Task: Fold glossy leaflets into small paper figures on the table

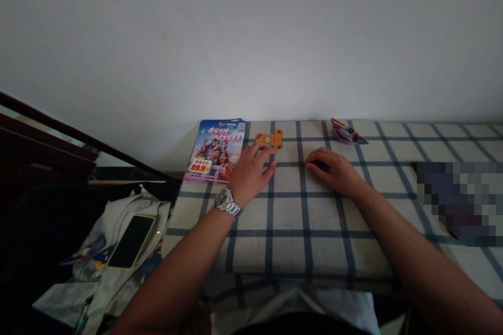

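A flat orange-brown bear cutout (276, 139) lies on the checked tablecloth (288, 209) near the wall. My left hand (252, 171), wearing a metal wristwatch, reaches to its lower edge; the fingertips overlap it in view and the thumb stands apart. To the right, my right hand (333, 168) rests on the cloth with curled fingers, thumb and index tips close together and nothing visible between them. Left of the bear is a stack of printed flyers (215, 152), its top sheet marked 89.9. My left hand is beside its right edge.
A folded, colourful printed paper piece (347, 133) sits near the wall, beyond my right hand. At the right is a blurred-out dark sheet (451, 199). Below the table's left edge, a phone (131, 241) lies on crumpled cloth. The wall (275, 36) borders the far edge.
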A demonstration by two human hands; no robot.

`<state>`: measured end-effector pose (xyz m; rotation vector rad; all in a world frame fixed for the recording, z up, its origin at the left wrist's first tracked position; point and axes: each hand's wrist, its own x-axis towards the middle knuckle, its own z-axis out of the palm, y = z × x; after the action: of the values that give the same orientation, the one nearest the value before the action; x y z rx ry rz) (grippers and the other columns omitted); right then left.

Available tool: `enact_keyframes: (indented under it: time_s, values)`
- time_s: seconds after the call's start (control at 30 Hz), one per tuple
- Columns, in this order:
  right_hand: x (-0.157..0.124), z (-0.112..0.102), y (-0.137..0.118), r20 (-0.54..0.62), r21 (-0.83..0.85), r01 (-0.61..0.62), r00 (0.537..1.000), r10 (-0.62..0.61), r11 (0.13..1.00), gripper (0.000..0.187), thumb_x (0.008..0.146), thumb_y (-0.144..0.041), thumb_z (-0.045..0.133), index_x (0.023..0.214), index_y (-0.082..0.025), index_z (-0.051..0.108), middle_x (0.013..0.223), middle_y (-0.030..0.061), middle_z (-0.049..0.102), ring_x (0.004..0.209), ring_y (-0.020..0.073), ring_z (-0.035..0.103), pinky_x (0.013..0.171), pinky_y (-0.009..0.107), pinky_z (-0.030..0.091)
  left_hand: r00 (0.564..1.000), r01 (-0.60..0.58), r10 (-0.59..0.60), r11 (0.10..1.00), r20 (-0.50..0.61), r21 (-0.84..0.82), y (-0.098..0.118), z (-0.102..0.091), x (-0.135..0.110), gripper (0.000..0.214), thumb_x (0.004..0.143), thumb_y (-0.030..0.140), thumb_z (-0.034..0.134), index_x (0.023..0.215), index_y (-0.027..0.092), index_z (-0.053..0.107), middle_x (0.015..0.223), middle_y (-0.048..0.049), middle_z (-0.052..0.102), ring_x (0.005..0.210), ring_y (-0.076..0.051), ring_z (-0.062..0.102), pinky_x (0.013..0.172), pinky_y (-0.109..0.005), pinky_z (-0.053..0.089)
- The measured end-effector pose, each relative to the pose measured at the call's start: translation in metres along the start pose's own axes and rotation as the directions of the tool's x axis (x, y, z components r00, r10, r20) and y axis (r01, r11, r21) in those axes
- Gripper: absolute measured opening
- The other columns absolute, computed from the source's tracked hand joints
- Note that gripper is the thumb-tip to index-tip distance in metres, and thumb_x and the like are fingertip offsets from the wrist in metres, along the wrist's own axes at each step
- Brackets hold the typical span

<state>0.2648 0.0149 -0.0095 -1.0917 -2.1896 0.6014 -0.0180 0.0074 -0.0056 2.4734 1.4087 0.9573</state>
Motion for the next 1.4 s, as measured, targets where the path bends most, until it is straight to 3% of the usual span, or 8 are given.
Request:
enact_keyframes:
  time_s: [0.2, 0.4, 0.63, 1.07, 1.4]
  values:
    - [0.0, 0.0, 0.0, -0.001, 0.002, -0.005, 1.0, 0.005, 1.0, 0.01, 0.101, -0.03, 0.062, 0.102, -0.025, 0.071, 0.104, 0.0072, 0.072, 0.097, 0.0253, 0.07, 0.088, 0.042, 0.057, 0.99, 0.139, -0.127, 0.965, -0.065, 0.223, -0.015, -0.017, 0.004, 0.034, 0.098, 0.019, 0.062, 0.131, 0.023, 0.063, 0.132, -0.0106, 0.061, 0.124, -0.031, 0.058, 0.11, -0.051, 0.05]
    - [-0.001, 0.0, 0.002, 0.004, -0.007, 0.001, 1.0, -0.001, 1.0, 0.011, 0.101, -0.03, 0.061, 0.103, -0.026, 0.071, 0.105, 0.0075, 0.072, 0.098, 0.0259, 0.071, 0.088, 0.042, 0.058, 0.967, 0.243, -0.207, 0.92, -0.146, 0.309, -0.031, -0.024, 0.005, 0.024, 0.093, 0.019, 0.065, 0.117, 0.022, 0.062, 0.128, -0.0129, 0.06, 0.121, -0.036, 0.057, 0.108, -0.056, 0.049]
    - [0.0, 0.0, 0.002, -0.004, -0.005, 0.006, 1.0, -0.006, 1.0, 0.012, 0.101, -0.031, 0.062, 0.103, -0.026, 0.072, 0.104, 0.0078, 0.073, 0.097, 0.0261, 0.071, 0.087, 0.042, 0.06, 0.955, 0.292, -0.256, 0.905, -0.151, 0.31, -0.038, -0.023, 0.003, 0.023, 0.091, 0.021, 0.07, 0.111, 0.021, 0.057, 0.126, -0.0154, 0.059, 0.122, -0.038, 0.057, 0.107, -0.059, 0.048]
    - [-0.001, 0.0, 0.003, -0.002, -0.001, 0.007, 1.0, -0.007, 1.0, 0.011, 0.101, -0.03, 0.061, 0.104, -0.026, 0.072, 0.106, 0.0075, 0.072, 0.098, 0.0261, 0.071, 0.089, 0.043, 0.058, 0.954, 0.298, -0.275, 0.877, -0.117, 0.376, -0.039, -0.025, 0.004, 0.017, 0.093, 0.02, 0.064, 0.108, 0.019, 0.056, 0.116, -0.0134, 0.06, 0.107, -0.033, 0.061, 0.096, -0.051, 0.054]
    - [0.0, 0.0, 0.002, -0.004, 0.006, 0.012, 1.0, -0.012, 1.0, 0.011, 0.101, -0.03, 0.061, 0.103, -0.027, 0.072, 0.105, 0.0074, 0.073, 0.097, 0.0261, 0.071, 0.088, 0.043, 0.06, 0.935, 0.35, -0.322, 0.904, -0.147, 0.244, -0.041, -0.028, 0.007, 0.005, 0.097, 0.019, 0.054, 0.1, 0.021, 0.051, 0.113, -0.0134, 0.058, 0.104, -0.032, 0.064, 0.096, -0.052, 0.057]
